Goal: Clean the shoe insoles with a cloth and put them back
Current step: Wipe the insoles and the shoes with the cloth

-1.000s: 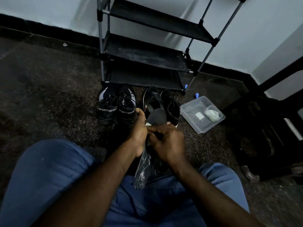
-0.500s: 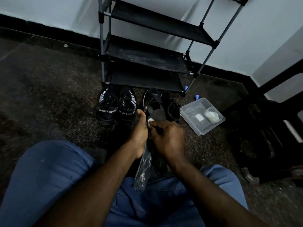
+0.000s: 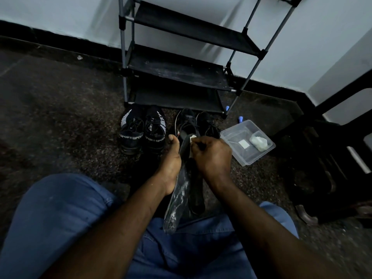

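Observation:
My left hand (image 3: pixel 171 164) holds a dark insole (image 3: pixel 178 190) from its left side, thumb raised; the insole's heel end, streaked with white, points down toward my lap. A second dark insole (image 3: pixel 196 196) lies just behind it. My right hand (image 3: pixel 211 156) grips a small white cloth (image 3: pixel 192 137) and presses it against the insole's toe end. Two black shoes (image 3: pixel 198 123) stand just beyond my hands. A pair of black "SPORT" sneakers (image 3: pixel 142 131) stands to their left.
A clear plastic tub (image 3: pixel 233 135) with a white wad and a small white square sits on the floor to the right. A black shoe rack (image 3: pixel 181 67) stands against the wall. A dark stool or crate (image 3: pixel 326 168) is at far right. My knees in blue jeans (image 3: pixel 56 218) fill the foreground.
My right hand with the cloth has slid up the insole toward its toe end, covering most of the tip. The left hand stays in place.

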### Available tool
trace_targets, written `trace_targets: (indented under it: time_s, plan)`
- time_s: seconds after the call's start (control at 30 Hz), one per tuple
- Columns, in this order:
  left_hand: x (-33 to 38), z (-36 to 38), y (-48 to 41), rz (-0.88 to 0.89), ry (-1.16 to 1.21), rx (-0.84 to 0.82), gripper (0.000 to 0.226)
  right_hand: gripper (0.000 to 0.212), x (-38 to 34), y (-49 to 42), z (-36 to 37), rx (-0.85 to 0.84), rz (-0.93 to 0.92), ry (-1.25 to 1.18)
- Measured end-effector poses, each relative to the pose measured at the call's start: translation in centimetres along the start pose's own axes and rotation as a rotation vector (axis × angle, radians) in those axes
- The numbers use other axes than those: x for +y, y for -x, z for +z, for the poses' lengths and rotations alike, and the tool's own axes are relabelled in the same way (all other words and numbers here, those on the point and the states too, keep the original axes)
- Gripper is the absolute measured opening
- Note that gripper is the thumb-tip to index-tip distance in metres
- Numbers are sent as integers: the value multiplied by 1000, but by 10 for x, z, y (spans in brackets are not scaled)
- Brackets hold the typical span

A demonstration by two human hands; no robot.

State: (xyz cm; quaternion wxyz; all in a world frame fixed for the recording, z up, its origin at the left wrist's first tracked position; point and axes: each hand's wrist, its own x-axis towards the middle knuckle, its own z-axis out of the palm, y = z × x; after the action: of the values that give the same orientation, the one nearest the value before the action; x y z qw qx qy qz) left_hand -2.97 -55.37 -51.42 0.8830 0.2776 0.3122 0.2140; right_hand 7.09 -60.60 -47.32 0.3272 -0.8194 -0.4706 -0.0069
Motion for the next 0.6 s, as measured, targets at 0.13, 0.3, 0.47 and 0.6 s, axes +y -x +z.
trace_targets:
  time_s: [0.13, 0.3, 0.47, 0.6]
  plan:
    - [3, 0, 0, -18, -48, 50, 101, 20, -3, 15, 2, 0, -21, -38]
    - [8, 5, 2, 3, -84, 80, 104, 22, -12, 42, 6, -26, -99, -67]
    - [0, -2, -3, 3, -116, 90, 101, 17, -1, 16, 3, 2, -76, 83]
    - [1, 2, 0, 0, -53, 21, 92, 18, 9, -11, -7, -17, -92, 212]
